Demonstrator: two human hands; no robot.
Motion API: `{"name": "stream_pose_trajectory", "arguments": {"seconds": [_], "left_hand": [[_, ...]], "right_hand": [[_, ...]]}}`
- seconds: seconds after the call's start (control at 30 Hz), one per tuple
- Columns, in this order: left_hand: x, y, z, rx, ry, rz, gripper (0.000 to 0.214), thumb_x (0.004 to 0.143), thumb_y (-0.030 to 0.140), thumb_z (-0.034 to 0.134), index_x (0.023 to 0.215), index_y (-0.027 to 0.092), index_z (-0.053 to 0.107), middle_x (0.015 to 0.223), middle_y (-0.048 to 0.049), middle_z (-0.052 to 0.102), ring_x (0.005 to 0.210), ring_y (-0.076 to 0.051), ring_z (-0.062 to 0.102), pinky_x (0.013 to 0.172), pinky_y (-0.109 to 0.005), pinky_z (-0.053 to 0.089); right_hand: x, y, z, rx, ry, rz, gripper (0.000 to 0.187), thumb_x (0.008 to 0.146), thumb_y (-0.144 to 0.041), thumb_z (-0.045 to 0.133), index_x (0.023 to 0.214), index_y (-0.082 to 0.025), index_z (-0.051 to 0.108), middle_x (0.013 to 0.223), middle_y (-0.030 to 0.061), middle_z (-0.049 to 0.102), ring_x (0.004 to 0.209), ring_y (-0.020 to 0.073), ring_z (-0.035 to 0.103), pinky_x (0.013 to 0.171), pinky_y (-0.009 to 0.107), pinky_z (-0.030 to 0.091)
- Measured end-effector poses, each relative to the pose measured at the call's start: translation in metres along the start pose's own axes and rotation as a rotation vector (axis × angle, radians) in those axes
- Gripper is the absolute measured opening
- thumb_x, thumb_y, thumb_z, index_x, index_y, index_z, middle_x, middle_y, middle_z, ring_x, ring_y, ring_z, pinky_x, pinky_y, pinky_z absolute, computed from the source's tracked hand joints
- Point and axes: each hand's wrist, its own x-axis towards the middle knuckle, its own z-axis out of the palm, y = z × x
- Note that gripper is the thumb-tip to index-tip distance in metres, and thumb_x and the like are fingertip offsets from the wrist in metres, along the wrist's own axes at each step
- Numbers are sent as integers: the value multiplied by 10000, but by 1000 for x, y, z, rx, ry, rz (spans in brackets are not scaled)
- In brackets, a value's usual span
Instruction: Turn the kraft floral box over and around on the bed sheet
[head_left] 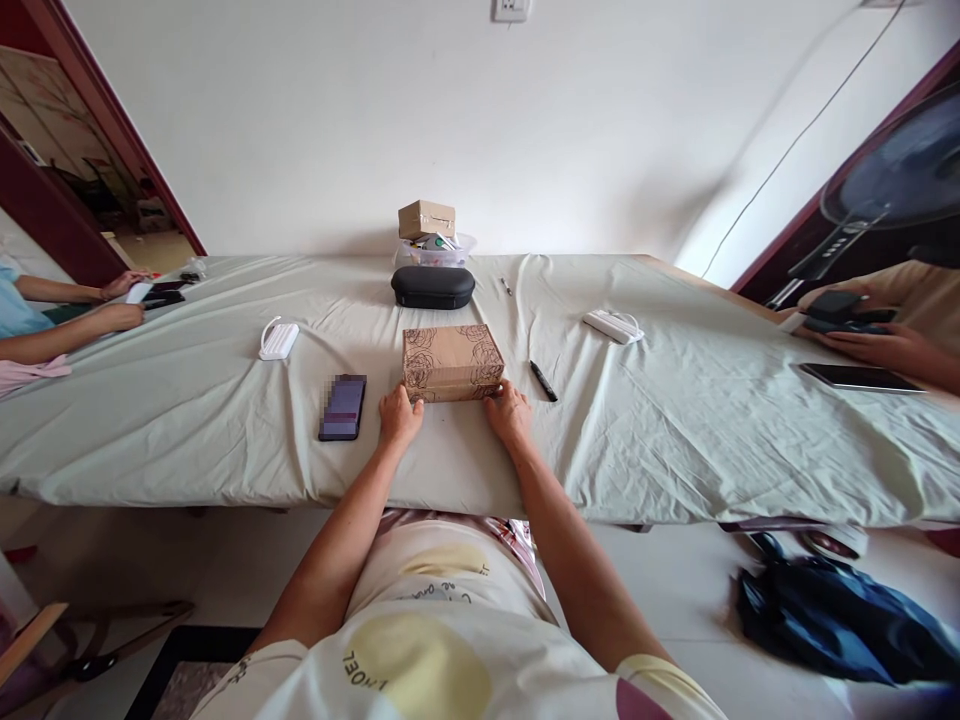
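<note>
A brown cardboard box (454, 358) lies on the cloth-covered table in front of me, with dark scribbled loops drawn on its top and near side. At its near left corner, my left hand (401, 412) is closed on the edge. My right hand (510, 408) grips the near right corner the same way, fingers partly hidden by the box. Just right of that hand rests a black marker (543, 381). Left of my left hand is a phone (343, 408) with its screen lit and partly pixelated.
Behind the box sit a black zip case (433, 287), a clear plastic tub (463, 250) and a smaller carton (427, 219). White power strips (279, 339) (613, 326) flank it; a pen (507, 287) lies farther back. People's hands (120, 300) (862, 335) work at both ends, near a tablet (859, 377).
</note>
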Motion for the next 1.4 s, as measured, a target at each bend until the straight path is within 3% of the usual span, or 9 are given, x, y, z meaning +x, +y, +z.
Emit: {"name": "stream_pose_trajectory", "arguments": {"seconds": [0.47, 0.87, 1.07, 1.4], "left_hand": [[-2, 2, -6, 38, -57, -5, 351, 932, 266, 575, 1219, 65, 573, 1205, -239, 701, 1229, -324, 644, 1093, -431, 422], [-4, 0, -1, -53, -18, 6, 304, 915, 227, 599, 1198, 117, 582, 1233, -212, 706, 1225, -306, 648, 1110, -459, 417], [-3, -2, 1, -112, -8, -8, 336, 917, 213, 607, 1233, 108, 571, 1219, -216, 708, 1219, -318, 650, 1120, -478, 406], [-3, -4, 2, -149, 15, -2, 341, 908, 227, 629, 1232, 132, 581, 1226, -198, 711, 1214, -324, 645, 1129, -486, 398]], "right_hand": [[-6, -6, -8, 1, -57, 36, 530, 885, -277, 533, 1403, -164, 524, 1269, 141, 679, 1187, 325, 564, 1011, 466, 435], [-2, 11, 8, 19, 29, -38, 553, 829, -258, 469, 1361, -124, 548, 1209, 170, 696, 1127, 330, 584, 1005, 481, 430], [4, 22, 17, 52, 51, -85, 481, 790, -295, 468, 1232, -159, 602, 1101, 150, 689, 1047, 321, 561, 971, 496, 431], [1, 18, 16, 70, 46, -53, 487, 801, -334, 466, 1233, -147, 593, 1123, 169, 677, 1055, 334, 551, 979, 513, 424]]}}
